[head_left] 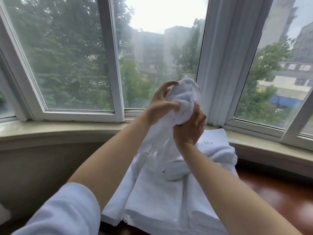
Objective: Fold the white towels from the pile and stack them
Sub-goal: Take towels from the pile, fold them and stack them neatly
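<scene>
White towel (182, 102): bunched, plush, raised before the window; its lower end hangs to the pile (218, 153) beneath. Left hand (162, 103): fingers curled into the upper bunch. Right hand (189, 128): gripping the bunch from below. Folded towels (157, 200): flat, white, nearest the viewer. Surface: dark red-brown wooden floor (279, 197). Room: curved pale windowsill (67, 128), white-framed bay window (115, 65), trees and buildings outside.
</scene>
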The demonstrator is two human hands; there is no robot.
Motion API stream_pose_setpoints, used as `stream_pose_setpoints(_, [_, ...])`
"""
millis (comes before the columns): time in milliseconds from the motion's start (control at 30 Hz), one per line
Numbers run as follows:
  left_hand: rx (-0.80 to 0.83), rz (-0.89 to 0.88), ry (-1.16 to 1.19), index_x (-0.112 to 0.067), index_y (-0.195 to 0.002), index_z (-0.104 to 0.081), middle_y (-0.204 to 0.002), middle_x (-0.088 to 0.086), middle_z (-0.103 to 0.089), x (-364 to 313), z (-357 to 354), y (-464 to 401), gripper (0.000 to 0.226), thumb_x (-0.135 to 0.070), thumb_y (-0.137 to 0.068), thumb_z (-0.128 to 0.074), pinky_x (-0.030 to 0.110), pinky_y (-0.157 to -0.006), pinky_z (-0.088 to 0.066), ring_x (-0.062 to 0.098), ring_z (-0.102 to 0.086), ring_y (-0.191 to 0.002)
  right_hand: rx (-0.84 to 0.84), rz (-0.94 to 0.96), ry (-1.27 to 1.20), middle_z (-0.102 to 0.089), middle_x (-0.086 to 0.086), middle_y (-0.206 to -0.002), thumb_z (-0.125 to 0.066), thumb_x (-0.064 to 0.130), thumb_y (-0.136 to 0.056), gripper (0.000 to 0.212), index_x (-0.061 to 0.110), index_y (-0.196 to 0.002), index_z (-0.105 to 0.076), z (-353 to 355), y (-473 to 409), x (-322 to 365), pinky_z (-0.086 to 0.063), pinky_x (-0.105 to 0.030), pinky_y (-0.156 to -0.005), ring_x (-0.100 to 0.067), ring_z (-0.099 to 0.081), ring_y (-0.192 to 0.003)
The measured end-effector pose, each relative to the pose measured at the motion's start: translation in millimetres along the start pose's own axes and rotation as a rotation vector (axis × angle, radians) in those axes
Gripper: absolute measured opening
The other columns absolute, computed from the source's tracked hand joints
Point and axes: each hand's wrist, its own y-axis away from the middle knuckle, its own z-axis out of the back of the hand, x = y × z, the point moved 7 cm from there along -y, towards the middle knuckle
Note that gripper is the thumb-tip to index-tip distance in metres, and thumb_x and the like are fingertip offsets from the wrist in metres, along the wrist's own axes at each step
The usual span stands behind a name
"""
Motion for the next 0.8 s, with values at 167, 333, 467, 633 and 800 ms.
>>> stream_pose_setpoints(167, [0.139,0.561,-0.256,-0.022,-0.138,-0.047,-0.13,0.0,-0.052,119,-11,38,0.047,-0.026,-0.093,-0.06,0.026,-0.077,-0.045,0.014,-0.049,-0.107,0.487,-0.091,0.636,-0.032,-0.01,-0.137,-0.041,0.025,-0.094,0.052,0.036,-0.144,-0.029,-14,17,-83,-0.03,-0.039,-0.096,-0.03,-0.036,-0.118])
stream_pose_setpoints(333, [-0.097,0.763,-0.172,-0.012,-0.124,-0.059,-0.085,0.002,-0.058,190,36,68,0.036,-0.004,-0.092,-0.046,0.025,-0.064,-0.042,0.017,-0.052,-0.07,0.656,0.152,0.718,0.017,-0.005,-0.158,-0.034,0.025,-0.096,0.066,0.038,-0.151,0.001,-38,28,-81,0.011,-0.044,-0.113,-0.028,0.012,-0.144])
stream_pose_setpoints(467, [-0.309,0.677,-0.411,-0.012,-0.11,-0.067,-0.11,0.01,-0.067,204,88,58,0.029,-0.002,-0.088,-0.05,0.03,-0.078,-0.047,0.025,-0.061,-0.094,0.947,0.714,0.818,0.011,-0.003,-0.161,-0.044,0.041,-0.093,0.074,0.029,-0.153,-0.002,-83,56,-44,0.022,-0.049,-0.111,-0.026,0.014,-0.147])
stream_pose_setpoints(633, [-0.391,0.826,-0.654,-0.01,-0.115,-0.066,-0.125,0.013,-0.061,249,143,69,0.03,-0.005,-0.091,-0.048,0.031,-0.092,-0.045,0.03,-0.057,-0.114,1.025,0.515,0.913,-0.032,-0.005,-0.15,-0.041,0.063,-0.087,0.069,0.023,-0.143,-0.034,-116,58,-51,-0.008,-0.056,-0.112,-0.03,-0.022,-0.14])
stream_pose_setpoints(800, [-0.429,0.934,-0.469,-0.011,-0.136,-0.047,-0.135,0.016,-0.051,296,152,66,0.048,-0.001,-0.089,-0.048,0.043,-0.094,-0.051,0.033,-0.055,-0.115,0.977,0.604,1.061,-0.035,-0.014,-0.141,-0.048,0.066,-0.083,0.079,0.03,-0.148,-0.02,-143,57,-61,-0.012,-0.059,-0.111,-0.037,-0.033,-0.129])
